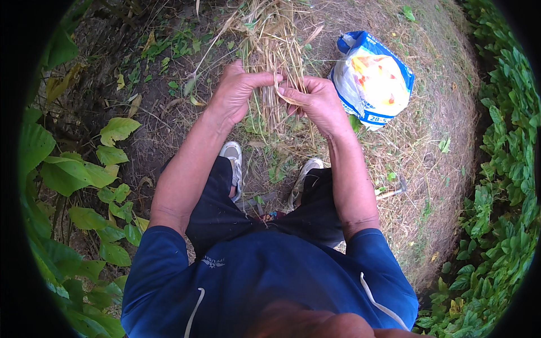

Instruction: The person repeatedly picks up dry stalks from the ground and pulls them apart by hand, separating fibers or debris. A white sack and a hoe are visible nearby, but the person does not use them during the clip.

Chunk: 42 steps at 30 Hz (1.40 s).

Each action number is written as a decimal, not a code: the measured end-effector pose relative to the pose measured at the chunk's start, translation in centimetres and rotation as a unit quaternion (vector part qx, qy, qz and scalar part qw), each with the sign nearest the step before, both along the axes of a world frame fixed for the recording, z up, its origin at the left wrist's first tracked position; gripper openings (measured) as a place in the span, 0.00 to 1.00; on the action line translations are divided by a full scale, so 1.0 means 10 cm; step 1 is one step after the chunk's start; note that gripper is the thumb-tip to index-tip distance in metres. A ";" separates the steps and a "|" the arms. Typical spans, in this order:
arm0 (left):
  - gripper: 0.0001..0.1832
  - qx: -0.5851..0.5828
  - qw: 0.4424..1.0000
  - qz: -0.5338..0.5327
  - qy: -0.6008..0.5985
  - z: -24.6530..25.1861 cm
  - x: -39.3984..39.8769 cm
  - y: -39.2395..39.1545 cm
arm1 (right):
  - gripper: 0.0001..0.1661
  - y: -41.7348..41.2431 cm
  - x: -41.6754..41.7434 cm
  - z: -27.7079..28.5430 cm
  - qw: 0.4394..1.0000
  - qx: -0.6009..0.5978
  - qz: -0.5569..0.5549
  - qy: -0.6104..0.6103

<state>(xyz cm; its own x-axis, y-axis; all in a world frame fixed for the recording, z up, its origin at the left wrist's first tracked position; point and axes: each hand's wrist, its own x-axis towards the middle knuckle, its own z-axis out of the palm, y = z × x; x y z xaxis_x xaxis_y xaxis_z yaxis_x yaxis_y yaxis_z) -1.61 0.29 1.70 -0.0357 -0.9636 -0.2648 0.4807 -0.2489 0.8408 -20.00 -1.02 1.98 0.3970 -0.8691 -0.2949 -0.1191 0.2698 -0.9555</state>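
Observation:
A bundle of dry straw stalks (270,38) lies on the ground in front of me, its lower ends spread loosely between my shoes. My left hand (234,95) is against the bundle's left side, with its thumb stretched across the front to a flat dry strand (291,100). Opposite it, my right hand (319,103) pinches this strand between thumb and fingers at the bundle's right side. The strand bends in a loop over the front of the stalks. Some fingertips of both hands are hidden behind straw.
A blue and white plastic bag (372,80) with printed writing stands right of the bundle. A wooden-handled tool with a metal head (391,193) lies by my right arm. Leafy plants (80,173) border the left, and a dense green row (503,169) the right.

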 end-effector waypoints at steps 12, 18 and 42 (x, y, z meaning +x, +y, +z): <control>0.55 0.005 1.000 -0.005 0.030 0.02 0.01 0.00 | 0.11 -0.01 0.01 0.03 1.000 -0.007 -0.014 -0.024; 0.55 -0.005 1.000 0.005 0.004 -0.02 0.01 0.00 | 0.10 0.02 0.02 0.06 1.000 -0.007 -0.013 -0.010; 0.23 -0.031 0.998 -0.052 0.013 -0.10 0.07 -0.08 | 0.13 -0.09 -0.10 0.04 0.978 0.056 -0.064 -0.193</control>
<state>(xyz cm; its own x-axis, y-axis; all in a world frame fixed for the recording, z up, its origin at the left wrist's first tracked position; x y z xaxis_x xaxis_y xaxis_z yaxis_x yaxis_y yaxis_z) -0.88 -0.47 0.71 -0.1418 -0.9689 -0.2027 0.4777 -0.2463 0.8433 -21.02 -1.92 2.34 0.3878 -0.8896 -0.2412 0.2852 0.3646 -0.8864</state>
